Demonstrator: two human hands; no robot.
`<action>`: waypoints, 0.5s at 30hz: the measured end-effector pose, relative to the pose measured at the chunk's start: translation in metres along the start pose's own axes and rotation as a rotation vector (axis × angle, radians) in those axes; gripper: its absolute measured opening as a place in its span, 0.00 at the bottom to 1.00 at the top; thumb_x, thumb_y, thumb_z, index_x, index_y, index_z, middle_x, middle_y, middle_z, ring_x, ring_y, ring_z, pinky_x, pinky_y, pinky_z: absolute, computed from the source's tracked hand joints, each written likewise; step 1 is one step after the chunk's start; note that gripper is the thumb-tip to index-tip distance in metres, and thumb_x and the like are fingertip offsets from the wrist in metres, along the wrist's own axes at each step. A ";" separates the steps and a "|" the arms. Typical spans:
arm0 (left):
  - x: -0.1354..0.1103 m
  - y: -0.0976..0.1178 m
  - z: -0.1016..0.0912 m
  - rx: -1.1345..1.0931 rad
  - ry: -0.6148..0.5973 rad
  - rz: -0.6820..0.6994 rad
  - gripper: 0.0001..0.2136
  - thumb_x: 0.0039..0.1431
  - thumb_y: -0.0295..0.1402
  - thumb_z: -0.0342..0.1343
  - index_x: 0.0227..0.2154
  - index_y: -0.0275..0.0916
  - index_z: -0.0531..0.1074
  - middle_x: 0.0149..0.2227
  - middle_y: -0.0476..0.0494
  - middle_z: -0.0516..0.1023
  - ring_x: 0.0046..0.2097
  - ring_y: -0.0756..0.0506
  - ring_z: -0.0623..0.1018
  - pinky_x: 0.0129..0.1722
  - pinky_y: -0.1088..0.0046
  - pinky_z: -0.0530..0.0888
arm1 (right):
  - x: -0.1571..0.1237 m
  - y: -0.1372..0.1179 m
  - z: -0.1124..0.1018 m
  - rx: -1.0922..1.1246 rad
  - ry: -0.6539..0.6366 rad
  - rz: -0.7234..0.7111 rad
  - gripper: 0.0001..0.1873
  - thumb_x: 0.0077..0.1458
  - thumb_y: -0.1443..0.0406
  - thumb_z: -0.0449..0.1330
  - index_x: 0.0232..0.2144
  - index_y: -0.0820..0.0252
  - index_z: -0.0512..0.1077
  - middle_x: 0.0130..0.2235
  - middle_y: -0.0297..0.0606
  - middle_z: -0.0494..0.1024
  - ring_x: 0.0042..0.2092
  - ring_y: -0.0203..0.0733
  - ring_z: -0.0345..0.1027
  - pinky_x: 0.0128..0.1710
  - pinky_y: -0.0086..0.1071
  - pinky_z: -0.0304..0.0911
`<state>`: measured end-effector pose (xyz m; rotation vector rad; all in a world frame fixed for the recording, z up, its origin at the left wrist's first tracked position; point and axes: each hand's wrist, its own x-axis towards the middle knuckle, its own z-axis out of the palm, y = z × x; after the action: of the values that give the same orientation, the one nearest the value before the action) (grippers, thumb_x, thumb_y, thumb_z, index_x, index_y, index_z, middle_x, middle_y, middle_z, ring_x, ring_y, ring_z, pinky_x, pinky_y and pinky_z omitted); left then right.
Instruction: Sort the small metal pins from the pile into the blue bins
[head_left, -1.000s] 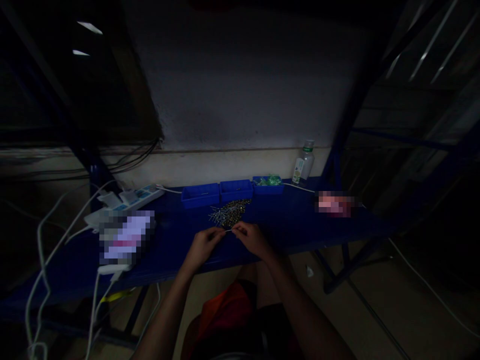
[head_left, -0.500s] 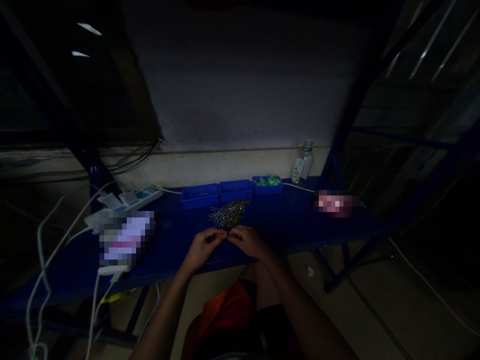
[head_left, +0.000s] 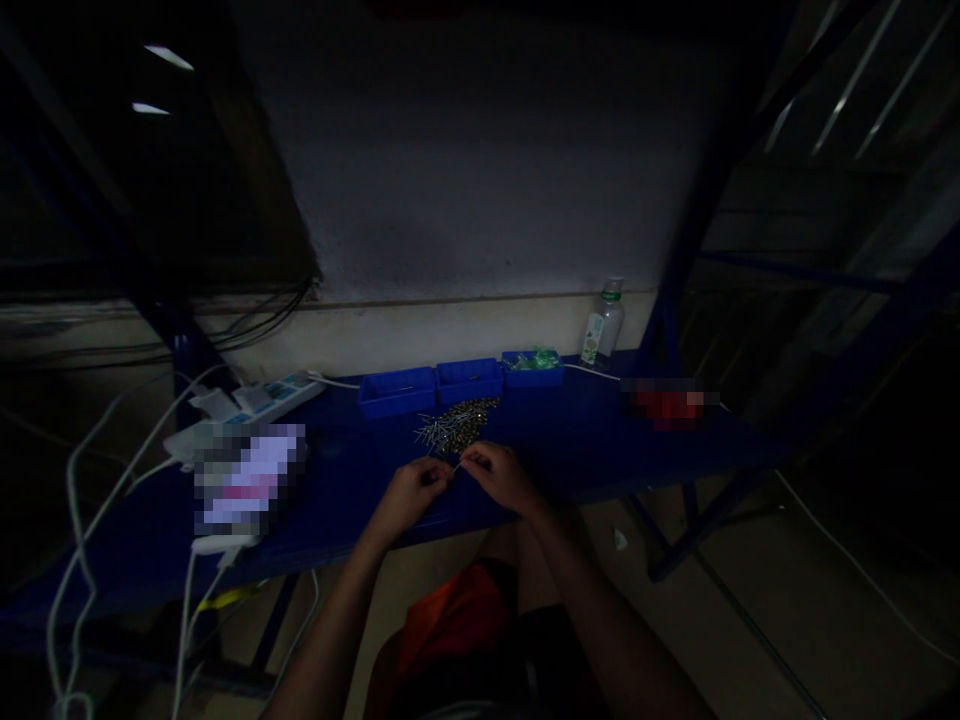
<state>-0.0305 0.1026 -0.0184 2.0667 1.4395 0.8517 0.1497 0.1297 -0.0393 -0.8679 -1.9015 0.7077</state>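
Observation:
My left hand (head_left: 416, 490) is closed in a pinch at the front of the blue table (head_left: 585, 440). Opposite it, my right hand (head_left: 497, 473) also pinches, its fingertips a short way from the left ones. A thin metal pin (head_left: 457, 466) spans the small gap between both sets of fingertips; its ends are hidden in the fingers. Just beyond the hands lies a loose pile of metal pins (head_left: 456, 428), with silvery shanks on the left and brass-coloured ends on the right. The dim light hides finer detail.
Behind the pile stand three blue bins: a left bin (head_left: 397, 405), a middle bin (head_left: 470, 388) and a right bin (head_left: 533, 378) with green plastic in it. A bottle (head_left: 603, 325) is at the back right. A power strip (head_left: 277, 398) and white cables (head_left: 82, 560) occupy the left.
My fingertips have drawn slightly apart, the right hand rising a little, and the thin pin now shows between them. The whole view has shifted slightly.

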 end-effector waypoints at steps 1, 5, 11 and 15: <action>0.000 0.001 -0.001 -0.015 0.000 -0.005 0.11 0.52 0.35 0.51 0.33 0.35 0.74 0.33 0.44 0.77 0.34 0.47 0.74 0.35 0.74 0.68 | 0.000 0.000 0.000 0.000 0.002 0.007 0.06 0.54 0.65 0.53 0.33 0.59 0.70 0.33 0.34 0.74 0.35 0.34 0.68 0.36 0.26 0.60; -0.002 0.004 -0.004 -0.064 0.024 -0.021 0.14 0.53 0.40 0.51 0.33 0.35 0.73 0.31 0.45 0.76 0.33 0.47 0.74 0.33 0.75 0.68 | 0.000 0.002 0.001 0.005 0.002 0.028 0.06 0.54 0.64 0.53 0.32 0.59 0.69 0.33 0.34 0.74 0.35 0.35 0.68 0.36 0.26 0.60; -0.002 0.007 -0.005 -0.069 0.057 -0.023 0.16 0.53 0.43 0.50 0.33 0.35 0.73 0.31 0.45 0.76 0.33 0.46 0.74 0.32 0.74 0.68 | 0.000 0.000 0.000 -0.009 -0.008 0.045 0.06 0.55 0.65 0.53 0.33 0.59 0.69 0.33 0.34 0.74 0.35 0.35 0.68 0.36 0.27 0.60; -0.002 0.008 -0.004 -0.070 0.063 -0.003 0.16 0.54 0.43 0.49 0.33 0.36 0.73 0.31 0.45 0.76 0.33 0.46 0.74 0.33 0.74 0.68 | 0.000 -0.004 -0.002 -0.023 -0.008 0.072 0.07 0.56 0.65 0.52 0.34 0.60 0.69 0.32 0.35 0.74 0.35 0.35 0.68 0.36 0.27 0.60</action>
<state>-0.0291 0.0984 -0.0106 2.0018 1.4239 0.9600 0.1507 0.1275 -0.0349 -0.9530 -1.8968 0.7344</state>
